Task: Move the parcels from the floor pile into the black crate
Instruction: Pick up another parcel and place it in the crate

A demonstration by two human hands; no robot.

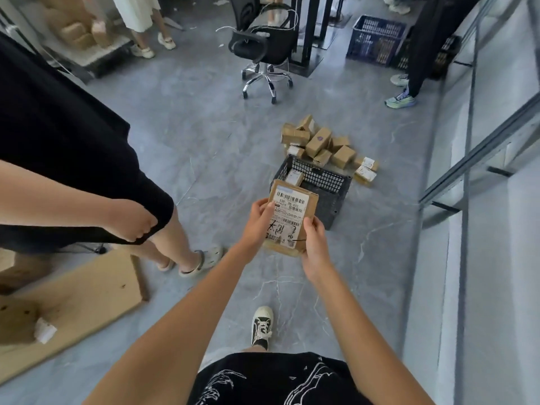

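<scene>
Grey tiled floor (222, 147), viewed from head height. Labelled brown parcel (292, 217) gripped along its edges by left hand (258, 222) and right hand (314, 241), held above near rim of black crate (336, 197). One small parcel (294, 177) already inside; floor pile (321, 144) beyond crate largely untouched. Judged early stage.

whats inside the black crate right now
One small labelled parcel lies in the black crate near its left wall. The near part of the crate's floor is hidden behind the parcel held in both hands.
</scene>
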